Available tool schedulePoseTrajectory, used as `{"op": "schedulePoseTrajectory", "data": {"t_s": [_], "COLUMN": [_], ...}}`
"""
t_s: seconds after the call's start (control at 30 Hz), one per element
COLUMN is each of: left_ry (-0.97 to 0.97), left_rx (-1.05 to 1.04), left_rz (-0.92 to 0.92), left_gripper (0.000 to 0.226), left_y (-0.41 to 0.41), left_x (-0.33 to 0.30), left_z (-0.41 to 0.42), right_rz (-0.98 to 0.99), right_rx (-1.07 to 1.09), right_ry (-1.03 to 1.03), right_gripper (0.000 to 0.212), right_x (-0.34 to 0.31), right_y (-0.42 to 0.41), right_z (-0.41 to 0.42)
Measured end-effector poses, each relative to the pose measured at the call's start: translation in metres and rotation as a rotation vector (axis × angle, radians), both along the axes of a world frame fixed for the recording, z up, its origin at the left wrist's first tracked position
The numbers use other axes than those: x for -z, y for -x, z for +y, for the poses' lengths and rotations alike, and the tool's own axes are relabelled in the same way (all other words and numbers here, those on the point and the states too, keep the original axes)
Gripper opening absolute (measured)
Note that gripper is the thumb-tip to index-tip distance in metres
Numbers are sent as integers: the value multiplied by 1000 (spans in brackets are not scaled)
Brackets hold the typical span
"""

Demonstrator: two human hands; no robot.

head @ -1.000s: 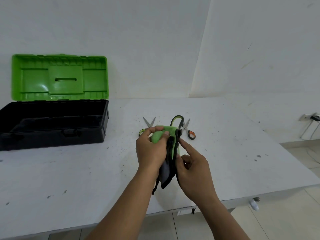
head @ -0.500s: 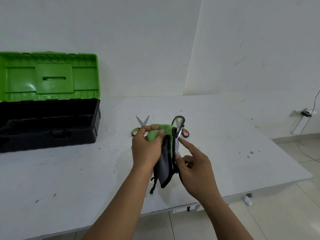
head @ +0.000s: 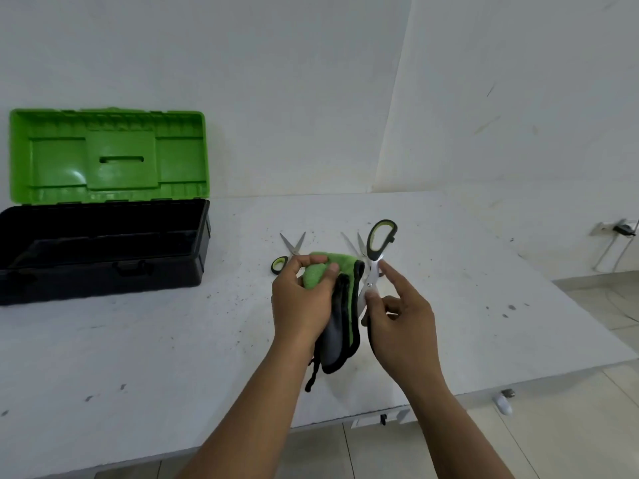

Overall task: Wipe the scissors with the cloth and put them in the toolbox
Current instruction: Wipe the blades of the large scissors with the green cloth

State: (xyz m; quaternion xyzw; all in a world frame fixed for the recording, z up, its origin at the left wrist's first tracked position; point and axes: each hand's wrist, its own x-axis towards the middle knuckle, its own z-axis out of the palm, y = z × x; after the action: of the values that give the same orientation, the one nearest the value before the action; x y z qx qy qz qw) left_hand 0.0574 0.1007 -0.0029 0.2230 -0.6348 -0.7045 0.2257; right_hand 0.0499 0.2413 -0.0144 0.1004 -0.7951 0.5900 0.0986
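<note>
Left hand [head: 301,299] grips the cloth [head: 340,305], a green and grey piece with black edging; thumb and fingers are curled round its bunched green top, the rest hanging below the palm. Right hand [head: 403,326] holds the scissors [head: 375,267] upright above the table [head: 138,357], just beside the cloth at its 3 o'clock. The thumb pinches the blades near the pivot, the index finger lies extended along the handle neck, and the remaining fingers are curled. One black and green handle loop stands at 12 o'clock of the hand; the blade portion runs down behind the cloth edge, and contact there cannot be confirmed. Two further pairs of scissors lie on the table beyond the hands: one [head: 288,252] at 11 o'clock of the cloth, another [head: 352,243] at 12 o'clock, partly hidden. The toolbox [head: 103,247] stands well apart at 9 o'clock, black body, green lid [head: 107,155] raised.
</note>
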Motion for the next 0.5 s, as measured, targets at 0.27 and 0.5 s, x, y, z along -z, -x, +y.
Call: {"op": "schedulePoseTrajectory", "data": {"t_s": [0.27, 0.5], "left_ry": [156, 36], "left_rx": [102, 32], "left_rz": [-48, -7], "left_gripper": [12, 11], "left_y": [-8, 2], "left_x": [13, 0], "left_z": [-10, -18], "right_rz": [-32, -79], "right_rx": [-18, -155], "right_ry": [-67, -87], "right_gripper": [46, 46], "right_x": [-12, -9], "right_y": [8, -3], "right_z": [9, 11]}}
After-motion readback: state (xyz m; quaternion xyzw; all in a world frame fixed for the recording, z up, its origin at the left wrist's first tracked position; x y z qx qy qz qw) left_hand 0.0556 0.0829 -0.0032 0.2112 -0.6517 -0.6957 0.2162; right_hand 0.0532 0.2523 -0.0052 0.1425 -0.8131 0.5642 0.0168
